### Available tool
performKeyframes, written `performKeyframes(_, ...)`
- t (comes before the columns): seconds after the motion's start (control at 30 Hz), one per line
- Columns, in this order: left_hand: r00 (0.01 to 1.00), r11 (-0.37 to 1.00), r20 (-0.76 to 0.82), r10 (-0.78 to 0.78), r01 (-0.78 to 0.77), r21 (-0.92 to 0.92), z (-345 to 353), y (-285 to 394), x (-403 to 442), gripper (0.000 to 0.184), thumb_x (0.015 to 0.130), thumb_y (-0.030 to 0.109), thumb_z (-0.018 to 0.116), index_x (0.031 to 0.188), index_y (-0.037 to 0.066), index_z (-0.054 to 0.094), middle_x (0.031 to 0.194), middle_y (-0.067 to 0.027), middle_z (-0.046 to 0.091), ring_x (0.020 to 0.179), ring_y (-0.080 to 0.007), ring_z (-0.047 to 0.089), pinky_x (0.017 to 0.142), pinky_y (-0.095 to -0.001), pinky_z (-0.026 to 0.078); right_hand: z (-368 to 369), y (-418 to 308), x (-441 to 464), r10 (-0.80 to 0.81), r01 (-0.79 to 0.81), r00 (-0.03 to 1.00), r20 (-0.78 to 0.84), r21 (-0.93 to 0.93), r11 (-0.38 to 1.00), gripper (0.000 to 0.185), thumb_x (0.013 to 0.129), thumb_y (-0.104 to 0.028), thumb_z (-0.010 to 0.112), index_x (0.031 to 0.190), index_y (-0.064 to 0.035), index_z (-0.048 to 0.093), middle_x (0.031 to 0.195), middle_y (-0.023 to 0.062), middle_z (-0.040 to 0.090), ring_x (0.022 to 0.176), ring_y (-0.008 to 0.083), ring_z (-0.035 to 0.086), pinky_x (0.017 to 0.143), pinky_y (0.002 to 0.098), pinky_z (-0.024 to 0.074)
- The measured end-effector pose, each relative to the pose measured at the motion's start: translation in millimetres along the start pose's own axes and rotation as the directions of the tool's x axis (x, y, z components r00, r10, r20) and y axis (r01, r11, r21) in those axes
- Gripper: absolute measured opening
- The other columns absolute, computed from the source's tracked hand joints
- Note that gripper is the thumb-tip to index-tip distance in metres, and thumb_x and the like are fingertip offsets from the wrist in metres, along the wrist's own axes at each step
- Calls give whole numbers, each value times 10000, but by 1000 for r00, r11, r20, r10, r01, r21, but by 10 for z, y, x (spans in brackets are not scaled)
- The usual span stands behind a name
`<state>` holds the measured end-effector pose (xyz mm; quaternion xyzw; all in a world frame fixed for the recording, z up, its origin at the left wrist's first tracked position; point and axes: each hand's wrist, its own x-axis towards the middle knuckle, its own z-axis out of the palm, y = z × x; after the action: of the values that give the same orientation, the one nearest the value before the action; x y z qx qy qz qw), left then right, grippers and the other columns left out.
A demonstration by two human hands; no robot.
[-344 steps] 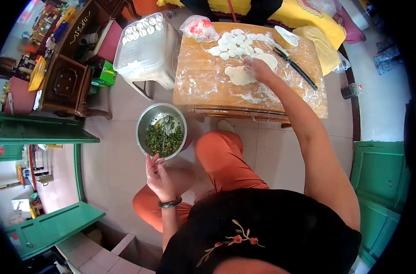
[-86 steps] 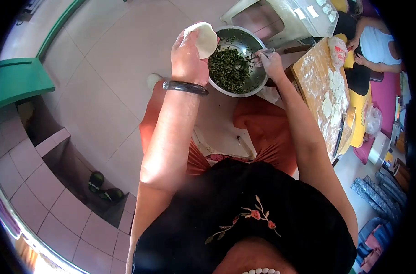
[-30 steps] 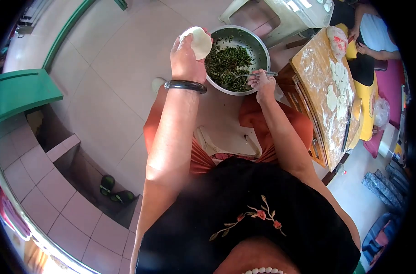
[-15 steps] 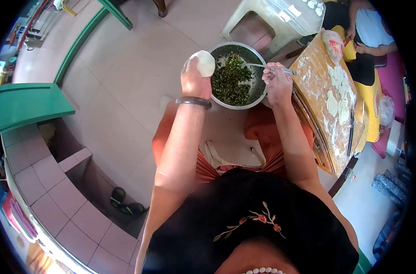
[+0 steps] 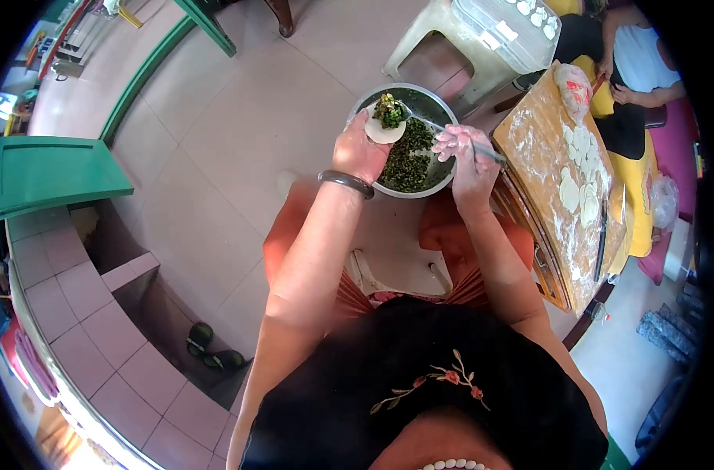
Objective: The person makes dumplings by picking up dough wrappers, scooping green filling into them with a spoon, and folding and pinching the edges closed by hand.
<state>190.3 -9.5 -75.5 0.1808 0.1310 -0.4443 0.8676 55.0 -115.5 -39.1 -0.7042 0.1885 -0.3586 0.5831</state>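
Observation:
My left hand (image 5: 360,152), with a dark bangle at the wrist, holds a round dumpling wrapper (image 5: 384,136) over the left side of a metal bowl. A heap of chopped green filling (image 5: 389,111) lies on the wrapper. My floury right hand (image 5: 468,160) grips a metal spoon (image 5: 426,121) by its handle. The spoon's head touches the heap and is partly hidden by it. Below both hands, the metal bowl (image 5: 452,112) contains more dark green filling (image 5: 408,166).
To the right, a floured wooden board (image 5: 529,133) bears flat wrappers (image 5: 580,145), a dough bag (image 5: 574,90) and a dark stick (image 5: 602,239). Beyond the bowl, a plastic stool (image 5: 408,47) carries a clear box (image 5: 521,39) with white dumplings. Another person (image 5: 639,59) sits at the upper right.
The spoon has come up out of the bowl to the wrapper, which now bears a heap of filling. My left hand has moved right, over the bowl, and tilted the wrapper flatter.

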Motion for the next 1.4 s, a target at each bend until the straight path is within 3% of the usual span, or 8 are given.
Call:
performKeyframes(0.17, 999, 999, 42, 25, -26, 44, 21, 24, -17, 377, 1008, 172, 241, 1249, -67, 406, 1255, -188, 494, 1185, -292, 480, 1050, -426, 375, -1, 68, -92, -323, 332, 933, 157, -35, 943, 237, 849, 136, 496, 1010, 11, 615, 981, 170, 631, 766, 200, 619, 641, 244, 498)
performKeyframes(0.27, 999, 996, 31, 34, -36, 80, 46, 44, -23, 392, 1012, 173, 211, 1250, -83, 386, 1264, -203, 476, 1192, -300, 468, 1067, -427, 359, -3, 14, -208, -179, 259, 924, 338, -209, 943, 276, 827, 126, 529, 1060, 0, 608, 984, 169, 632, 774, 221, 629, 639, 266, 516)
performKeyframes(0.43, 998, 998, -29, 51, -50, 33, -13, 67, 22, 323, 1003, 151, 308, 1186, -50, 482, 1146, -163, 560, 1066, -278, 552, 948, -424, 454, 29, 64, -259, -397, 659, 714, 576, -364, 658, 376, 777, 33, 622, 1142, -55, 599, 1004, 151, 621, 811, 277, 638, 637, 316, 544)
performKeyframes(0.67, 995, 992, -45, 94, -90, 87, -59, 89, 33, 300, 993, 121, 316, 1160, -60, 487, 1129, -177, 566, 1045, -280, 566, 922, -412, 473, 40, 102, -291, -387, 635, 732, 561, -355, 686, 329, 796, 63, 582, 1113, -23, 608, 1014, 169, 622, 835, 257, 641, 685, 298, 534)
performKeyframes(0.83, 995, 993, 43, 94, -97, 62, -34, 116, 48, 358, 996, 161, 281, 1200, -87, 437, 1210, -214, 522, 1146, -314, 507, 1036, -420, 395, 73, -77, -244, -185, 200, 962, 203, -55, 978, 232, 892, 52, 460, 1081, 39, 594, 1045, 189, 622, 835, 225, 649, 651, 261, 510)
performKeyframes(1.0, 992, 990, -15, 125, -124, 61, -14, 96, 45, 342, 988, 149, 300, 1212, -66, 442, 1229, -179, 514, 1162, -293, 493, 1037, -425, 389, 54, -210, -202, 96, -89, 995, -32, 181, 980, 206, 956, -56, 450, 1068, 67, 572, 1011, 192, 642, 795, 239, 668, 646, 269, 513)
performKeyframes(1.23, 990, 984, -21, 143, -140, 107, -18, 96, 53, 331, 978, 138, 313, 1210, -47, 461, 1196, -176, 534, 1139, -292, 506, 1021, -430, 393, 4, -178, -225, -2, 2, 1000, -3, 87, 996, 172, 929, -9, 477, 1018, 49, 613, 989, 186, 649, 818, 238, 663, 664, 283, 521)
performKeyframes(1.4, 987, 978, -18, 157, -152, 144, -13, 69, 81, 334, 979, 136, 301, 1202, -50, 465, 1175, -195, 540, 1125, -311, 512, 1011, -441, 395, -147, -193, -106, -343, 388, 907, 246, -169, 906, 163, 813, 105, 565, 954, 51, 627, 943, 180, 656, 827, 252, 658, 691, 291, 530)
